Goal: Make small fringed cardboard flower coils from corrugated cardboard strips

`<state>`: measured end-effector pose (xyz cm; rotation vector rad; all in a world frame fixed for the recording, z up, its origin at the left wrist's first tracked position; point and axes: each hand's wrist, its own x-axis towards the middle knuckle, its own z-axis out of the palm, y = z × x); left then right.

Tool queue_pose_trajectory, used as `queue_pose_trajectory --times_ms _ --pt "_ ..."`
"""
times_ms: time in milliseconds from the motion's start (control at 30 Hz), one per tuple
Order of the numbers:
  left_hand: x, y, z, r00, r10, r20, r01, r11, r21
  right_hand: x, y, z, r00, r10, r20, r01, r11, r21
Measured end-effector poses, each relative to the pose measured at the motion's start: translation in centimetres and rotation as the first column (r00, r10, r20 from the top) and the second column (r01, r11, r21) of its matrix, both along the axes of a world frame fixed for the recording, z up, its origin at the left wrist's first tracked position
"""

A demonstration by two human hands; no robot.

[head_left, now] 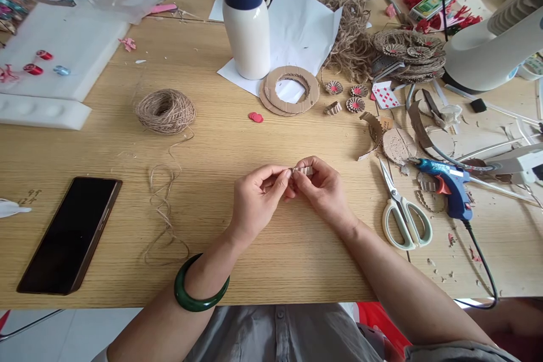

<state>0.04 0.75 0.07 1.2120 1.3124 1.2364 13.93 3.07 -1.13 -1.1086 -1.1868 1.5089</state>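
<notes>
Just above the wooden table, both my hands meet around a small piece of corrugated cardboard strip (304, 170). My left hand (259, 195) pinches its left end between thumb and forefinger. On the other side, my right hand (321, 186) grips the ridged part, and the fingers hide much of it. Beyond them lie small red paper discs (255, 117) and two stacked cardboard rings (313, 92). Several ridged cardboard rosettes (355, 104), some with red centres, sit right of the rings.
Scissors (403, 218) and a blue glue gun (452, 184) with its cable lie to the right, near cardboard scraps (399, 146). A twine ball (165, 111) and a phone (70, 235) are on the left. A white bottle (246, 28) stands at the back.
</notes>
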Motion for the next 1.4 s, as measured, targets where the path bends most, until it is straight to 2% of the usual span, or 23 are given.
queue_pose_trajectory --times_ms 300,567,700,933,1067,1400 --pt "-0.1 -0.2 0.1 1.0 -0.024 -0.006 0.024 1.0 -0.003 -0.2 -0.1 0.4 1.0 -0.001 0.015 0.001 1.0 -0.005" --pt "-0.1 0.0 0.1 0.993 -0.034 0.112 0.046 0.993 -0.108 0.0 0.0 0.3 1.0 -0.006 0.012 0.006 1.0 0.008" --pt "-0.3 0.2 0.4 0.992 -0.048 0.117 0.06 0.992 -0.109 0.2 0.1 0.2 1.0 0.006 0.007 -0.006 1.0 -0.008" --pt "-0.2 0.2 0.1 0.98 -0.032 0.195 0.063 0.986 -0.156 -0.1 -0.3 0.1 0.993 -0.086 0.079 0.076 0.989 0.128" --pt "-0.2 0.3 -0.4 0.961 -0.025 0.276 0.08 0.978 -0.192 -0.1 -0.5 0.1 0.992 -0.085 0.091 0.07 0.984 0.163" --pt "0.0 0.1 -0.6 0.99 -0.004 0.141 0.018 0.994 -0.104 -0.2 -0.3 -0.4 0.998 -0.056 0.033 0.052 0.99 0.13"
